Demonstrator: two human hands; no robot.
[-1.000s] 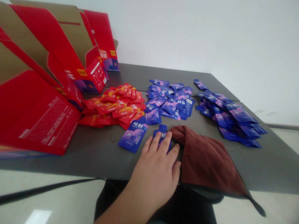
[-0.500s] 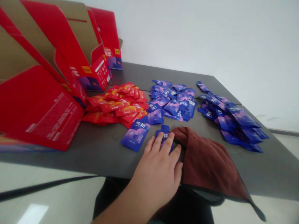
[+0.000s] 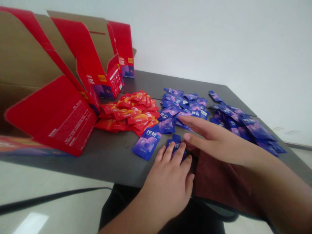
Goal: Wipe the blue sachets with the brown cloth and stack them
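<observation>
My left hand [image 3: 169, 177] lies palm down at the table's front, fingers stretched out over a blue sachet [image 3: 175, 140] and covering its lower part. My right hand [image 3: 214, 138] reaches in from the right above a brown cloth [image 3: 219, 182], thumb and fingers apart, with nothing visible in it. Its fingertips overlap the near side of a loose pile of blue sachets [image 3: 170, 109]; whether they touch it I cannot tell. A single blue sachet [image 3: 147, 143] rests flat to the left of my left hand's fingers.
A heap of red sachets [image 3: 131, 113] lies left of the blue pile. Red cardboard boxes [image 3: 65, 120] with raised flaps stand along the left. Another stack of blue sachets [image 3: 255, 128] sits at the right, partly behind my right arm. A white wall [image 3: 207, 39] rises behind the table [image 3: 109, 165].
My right hand has come into view from the right, over the cloth. My left hand stays on the same sachet. The whole view has shifted slightly.
</observation>
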